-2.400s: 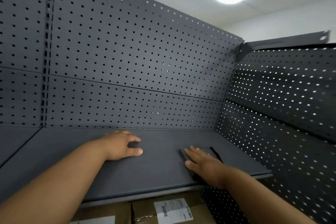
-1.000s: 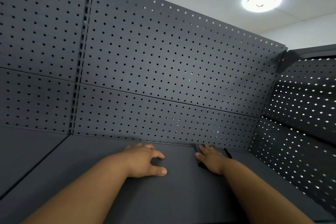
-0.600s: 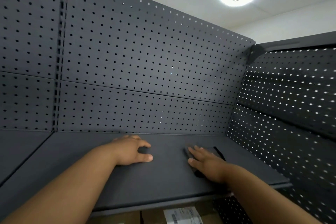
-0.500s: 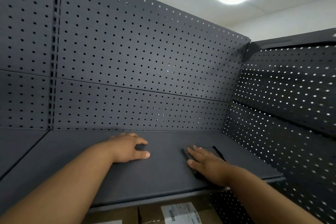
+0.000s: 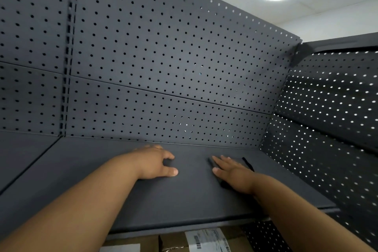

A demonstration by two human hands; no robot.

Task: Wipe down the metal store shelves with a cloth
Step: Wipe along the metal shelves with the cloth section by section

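Note:
A dark grey metal shelf (image 5: pixel 184 200) runs across the lower half of the view. My right hand (image 5: pixel 233 172) lies flat on a dark cloth (image 5: pixel 246 164) on the shelf, fingers straight, pressing it down; only the cloth's edges show around the hand. My left hand (image 5: pixel 155 161) rests on the bare shelf to the left, fingers slightly bent, holding nothing.
Perforated grey back panels (image 5: pixel 163 67) rise behind the shelf, and a perforated side panel (image 5: pixel 327 129) closes it on the right. A slotted upright (image 5: pixel 66 88) divides the back at left. Cardboard boxes (image 5: pixel 184 241) with labels sit below the shelf's front edge.
My right hand slid the cloth toward the back panel, then drew it back to the middle of the shelf. The left hand stayed in place on the shelf.

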